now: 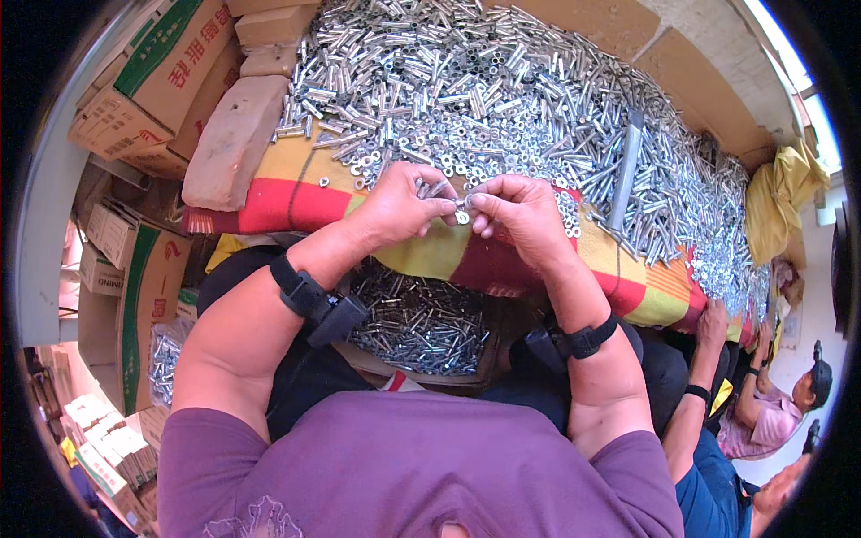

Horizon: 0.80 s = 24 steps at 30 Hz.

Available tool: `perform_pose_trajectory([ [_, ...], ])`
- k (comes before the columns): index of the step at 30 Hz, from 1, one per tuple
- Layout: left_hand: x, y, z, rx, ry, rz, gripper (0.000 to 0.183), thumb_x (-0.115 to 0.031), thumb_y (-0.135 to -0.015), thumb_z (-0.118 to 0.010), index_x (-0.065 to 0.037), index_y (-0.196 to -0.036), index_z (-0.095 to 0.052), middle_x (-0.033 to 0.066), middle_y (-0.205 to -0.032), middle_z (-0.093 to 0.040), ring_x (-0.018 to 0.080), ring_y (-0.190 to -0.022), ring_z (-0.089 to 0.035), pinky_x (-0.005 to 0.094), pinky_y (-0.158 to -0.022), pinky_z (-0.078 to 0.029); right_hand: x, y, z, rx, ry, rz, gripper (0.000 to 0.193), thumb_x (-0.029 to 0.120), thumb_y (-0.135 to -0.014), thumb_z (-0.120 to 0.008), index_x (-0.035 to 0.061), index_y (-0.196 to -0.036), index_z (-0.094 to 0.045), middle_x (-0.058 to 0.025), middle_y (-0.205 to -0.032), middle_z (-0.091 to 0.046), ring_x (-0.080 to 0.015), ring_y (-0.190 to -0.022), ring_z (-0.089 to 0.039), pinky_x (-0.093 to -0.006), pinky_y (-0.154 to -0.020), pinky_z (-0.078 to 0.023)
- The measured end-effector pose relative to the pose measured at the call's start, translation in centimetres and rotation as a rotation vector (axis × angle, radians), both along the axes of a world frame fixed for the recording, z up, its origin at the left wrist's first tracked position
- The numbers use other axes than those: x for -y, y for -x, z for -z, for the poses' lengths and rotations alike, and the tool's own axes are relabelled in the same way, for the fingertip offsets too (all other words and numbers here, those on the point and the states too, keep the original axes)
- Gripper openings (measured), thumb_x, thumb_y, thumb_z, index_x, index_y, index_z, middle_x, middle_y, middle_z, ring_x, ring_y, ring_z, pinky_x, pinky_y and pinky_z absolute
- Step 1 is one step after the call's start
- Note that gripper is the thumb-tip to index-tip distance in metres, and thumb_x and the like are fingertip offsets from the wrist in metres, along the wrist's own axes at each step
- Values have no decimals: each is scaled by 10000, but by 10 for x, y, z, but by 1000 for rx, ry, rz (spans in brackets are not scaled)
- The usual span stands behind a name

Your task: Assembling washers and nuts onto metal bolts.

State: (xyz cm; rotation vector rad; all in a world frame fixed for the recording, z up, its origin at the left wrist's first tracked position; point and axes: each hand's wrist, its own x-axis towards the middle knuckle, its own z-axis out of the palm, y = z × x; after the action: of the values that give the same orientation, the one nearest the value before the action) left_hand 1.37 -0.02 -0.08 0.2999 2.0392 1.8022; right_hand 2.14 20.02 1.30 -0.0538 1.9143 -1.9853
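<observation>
Fasteners (430,81) are lying heaped on a checked cloth (309,204), seemingly for easy reach. Left hand (399,206) is pinching metal pieces (435,189) between thumb and fingers; right hand (523,215) is pinching a small part (467,203), kind unclear, just beside them, above the cloth's near edge, probably for fine control.

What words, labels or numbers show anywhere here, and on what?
Wording withheld; print shows on:
Upper-left cardboard box: large red characters beside a green band; smaller red print on its end.
Lower-left cardboard box: red characters, green band.
Small pale carton: print too small to read.
Bottom-left green-banded carton: also too small.
</observation>
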Motion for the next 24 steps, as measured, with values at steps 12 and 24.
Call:
perform_pose_trajectory([
  [12, 7, -5, -5, 273, -123, -46, 104, -76, -830, -667, 21, -854, -640, 80, -752, -677, 56, -446, -486, 196, -403, -358, -3, 6, 23, -860, -897, -113, 106, 89, -798, -647, 25, -881, -638, -138, -767, -616, -292, -674, -618, -360, -603, -504],
  [24, -5, -3, 0, 277, -174, -98, 99, -102, -827, -674, -26, -873, -631, 51, -737, -664, 39, -439, -439, 182, -386, -303, -4, 0, -3, -147, -106, 88, 131, 41, -849, -643, -46, -946, -649, -37, -761, -625, -82, -642, -604, -215, -557, -539],
])
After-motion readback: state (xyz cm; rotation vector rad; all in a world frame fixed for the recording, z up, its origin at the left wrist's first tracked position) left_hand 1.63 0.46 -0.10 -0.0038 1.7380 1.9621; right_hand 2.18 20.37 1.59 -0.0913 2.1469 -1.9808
